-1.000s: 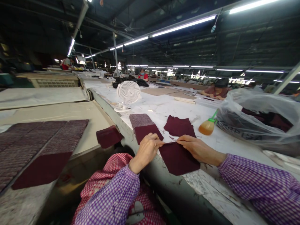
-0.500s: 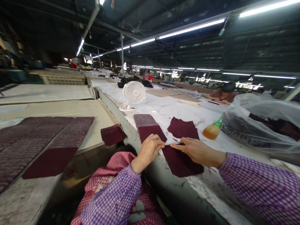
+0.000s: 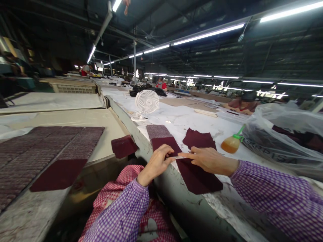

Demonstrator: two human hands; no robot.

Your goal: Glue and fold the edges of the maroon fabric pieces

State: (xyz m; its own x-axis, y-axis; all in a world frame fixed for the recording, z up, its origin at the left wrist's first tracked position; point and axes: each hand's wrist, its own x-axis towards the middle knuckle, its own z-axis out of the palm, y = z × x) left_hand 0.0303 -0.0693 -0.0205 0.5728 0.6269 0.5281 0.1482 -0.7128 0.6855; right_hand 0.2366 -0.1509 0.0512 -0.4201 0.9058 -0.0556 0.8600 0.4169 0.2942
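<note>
At the near side of a long table with a dirty white top [image 3: 181, 117], right by both hands: a flat, dark maroon piece of cloth with cut-off corners [image 3: 199, 178]. Half a second ago, pinching its top edge with both hands; now, in the bare left hand [image 3: 157, 161], a small gap between thumb and pointer. On the bare right hand [image 3: 212, 161], a straight pointer finger along that edge; too hidden to tell if pinching anything. So, probably, a looser hold there. Plain and smooth to look at, all one colour, lying flat. Smallest of all: a thin top edge beside the fingertips.
</note>
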